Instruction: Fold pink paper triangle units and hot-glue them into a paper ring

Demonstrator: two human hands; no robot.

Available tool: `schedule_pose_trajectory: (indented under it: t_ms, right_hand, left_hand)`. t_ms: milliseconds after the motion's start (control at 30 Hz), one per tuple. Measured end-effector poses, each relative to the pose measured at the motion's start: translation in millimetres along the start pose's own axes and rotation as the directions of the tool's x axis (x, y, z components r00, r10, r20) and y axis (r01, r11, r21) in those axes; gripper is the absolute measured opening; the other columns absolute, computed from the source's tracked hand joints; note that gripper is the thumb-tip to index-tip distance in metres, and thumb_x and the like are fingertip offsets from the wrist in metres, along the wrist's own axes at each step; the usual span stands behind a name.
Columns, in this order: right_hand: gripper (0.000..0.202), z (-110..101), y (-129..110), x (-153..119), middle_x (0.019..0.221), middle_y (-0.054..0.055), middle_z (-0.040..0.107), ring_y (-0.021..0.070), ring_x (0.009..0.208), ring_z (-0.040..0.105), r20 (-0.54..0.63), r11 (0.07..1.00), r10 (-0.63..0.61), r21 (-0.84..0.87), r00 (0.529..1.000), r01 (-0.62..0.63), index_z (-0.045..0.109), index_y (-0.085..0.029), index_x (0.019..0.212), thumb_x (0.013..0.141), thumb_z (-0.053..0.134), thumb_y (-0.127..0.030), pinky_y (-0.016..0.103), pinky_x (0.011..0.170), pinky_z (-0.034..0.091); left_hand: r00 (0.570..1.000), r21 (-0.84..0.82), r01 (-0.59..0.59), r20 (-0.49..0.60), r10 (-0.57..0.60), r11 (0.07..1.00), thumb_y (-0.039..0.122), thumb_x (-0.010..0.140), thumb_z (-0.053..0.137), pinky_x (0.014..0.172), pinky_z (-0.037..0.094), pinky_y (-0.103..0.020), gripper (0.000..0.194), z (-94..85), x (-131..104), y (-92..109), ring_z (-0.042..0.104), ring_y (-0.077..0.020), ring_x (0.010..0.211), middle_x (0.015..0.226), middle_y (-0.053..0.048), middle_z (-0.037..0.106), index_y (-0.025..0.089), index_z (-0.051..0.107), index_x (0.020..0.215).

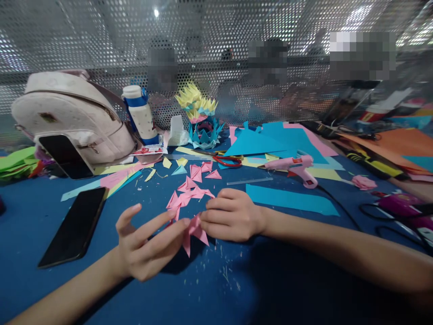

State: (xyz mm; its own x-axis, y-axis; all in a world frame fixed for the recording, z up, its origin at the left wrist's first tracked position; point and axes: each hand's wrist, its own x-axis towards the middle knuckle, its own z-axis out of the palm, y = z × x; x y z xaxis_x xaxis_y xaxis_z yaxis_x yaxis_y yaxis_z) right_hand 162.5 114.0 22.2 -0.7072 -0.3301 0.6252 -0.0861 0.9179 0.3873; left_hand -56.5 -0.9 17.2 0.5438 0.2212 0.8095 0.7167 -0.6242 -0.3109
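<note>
A ring of folded pink paper triangles (196, 229) lies low over the blue table between my hands. My left hand (149, 243) grips its near left side between thumb and fingers, with the little finger raised. From the right, my right hand (233, 214) closes round the ring's right side; its fingers are curled and hide part of the paper. Just beyond the ring sit several loose pink triangles (195, 173). Farther back stands a finished-looking folded-paper figure (204, 131) with a blue base and yellow spiky top.
Red-handled scissors (228, 161) and a pink glue gun (297, 167) lie behind my right hand, near blue paper sheets (270, 140). A black phone (75, 225) is at left. Behind it are a pale backpack (74, 122), another phone (66, 155) and a bottle (140, 115).
</note>
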Motion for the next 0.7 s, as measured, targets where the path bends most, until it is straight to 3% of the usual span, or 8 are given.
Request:
schedule_pose_trajectory:
  t_ms: [233,433,700]
  right_hand:
    - [0.011,-1.1,-0.8,0.2,0.086,-0.002,0.069,0.0129,0.078,0.058,-0.049,0.996,-0.072,0.052,0.996,0.075,0.069,-0.019,0.083,0.092,0.063,-0.022,0.029,0.055,0.032]
    - [0.020,0.7,-2.3,-1.2,0.078,-0.004,0.068,0.0106,0.074,0.057,-0.033,0.997,-0.075,0.034,0.997,0.076,0.065,-0.021,0.073,0.092,0.060,-0.020,0.028,0.053,0.032]
    - [0.016,0.9,-4.2,-0.6,0.070,-0.003,0.063,0.0115,0.071,0.058,-0.017,0.998,-0.041,0.052,0.999,0.042,0.064,-0.018,0.076,0.092,0.061,-0.016,0.028,0.055,0.032]
  left_hand:
    - [1.000,-0.027,-0.013,-0.003,0.013,1.000,0.001,0.082,0.066,0.120,0.023,-0.045,0.029,-3.2,-4.4,4.3,0.067,-0.0136,0.095,0.083,0.008,0.075,0.023,0.064,0.063]
    - [1.000,-0.038,-0.010,-0.006,0.010,0.999,0.001,0.082,0.063,0.119,0.024,-0.043,0.028,-3.6,-5.2,5.2,0.067,-0.0136,0.097,0.084,0.007,0.075,0.023,0.065,0.064]
    - [1.000,-0.017,-0.009,0.007,0.009,1.000,0.002,0.082,0.065,0.118,0.025,-0.044,0.027,-4.1,-4.0,6.2,0.068,-0.0134,0.094,0.084,0.008,0.075,0.024,0.066,0.066]
